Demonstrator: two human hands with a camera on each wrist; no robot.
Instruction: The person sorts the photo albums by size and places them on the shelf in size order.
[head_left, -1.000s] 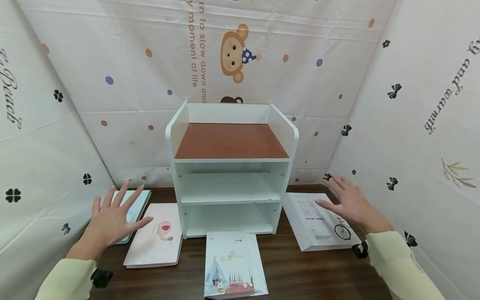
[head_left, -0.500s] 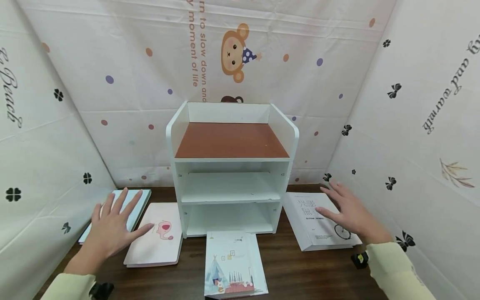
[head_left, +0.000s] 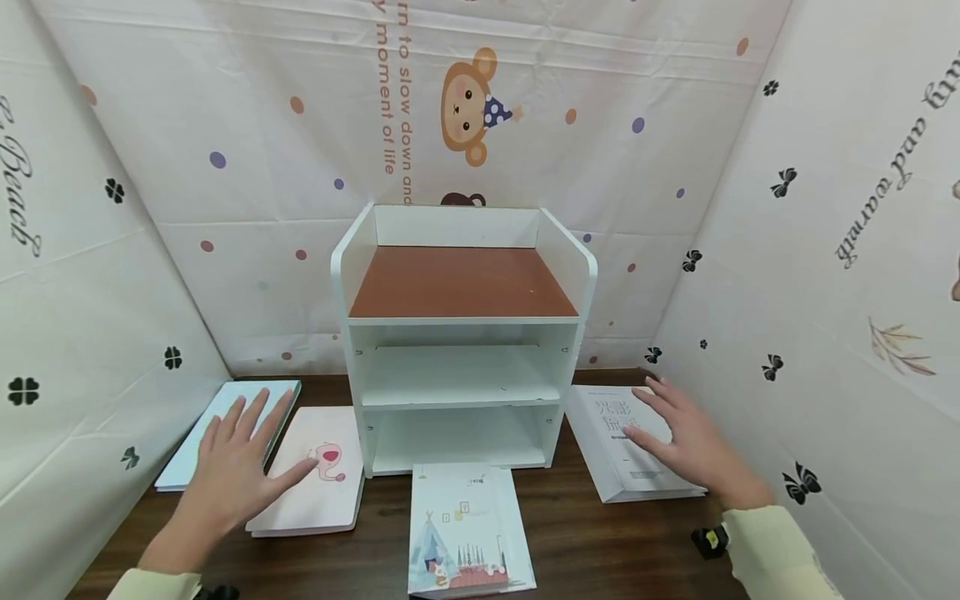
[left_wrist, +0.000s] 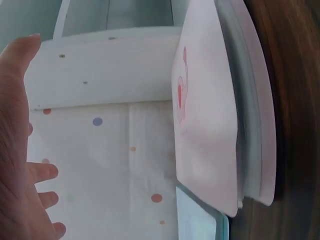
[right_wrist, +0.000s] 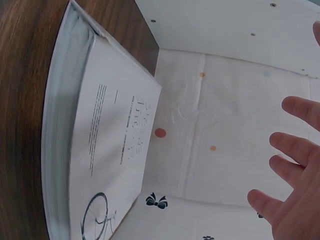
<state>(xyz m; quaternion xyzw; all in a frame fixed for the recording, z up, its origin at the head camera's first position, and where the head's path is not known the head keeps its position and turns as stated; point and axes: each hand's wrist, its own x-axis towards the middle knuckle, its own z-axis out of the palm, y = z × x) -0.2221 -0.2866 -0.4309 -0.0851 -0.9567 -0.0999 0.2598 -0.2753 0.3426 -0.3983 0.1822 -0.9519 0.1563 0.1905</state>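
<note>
My left hand [head_left: 236,475] hovers with spread fingers over a pink notebook [head_left: 311,492] bearing an elephant drawing and the edge of a light blue book [head_left: 213,425]. In the left wrist view the notebook [left_wrist: 207,110] lies apart from the fingers. Over at the right, my right hand [head_left: 686,446], fingers spread, is above a thick white book [head_left: 607,450] with a bicycle on its cover. The right wrist view shows a gap between that book [right_wrist: 110,120] and the fingers. Neither hand holds anything.
A white shelf unit [head_left: 465,321] with a brown top board stands at the centre back. In front of it lie stacked books, the upper with a tent picture [head_left: 461,533], on the dark wooden table [head_left: 600,550]. Printed white cloth [head_left: 262,167] hangs around three sides.
Both hands have moved down and towards the person, each also shifting slightly inward. More of the light blue book shows. The shelf and the books have stayed put.
</note>
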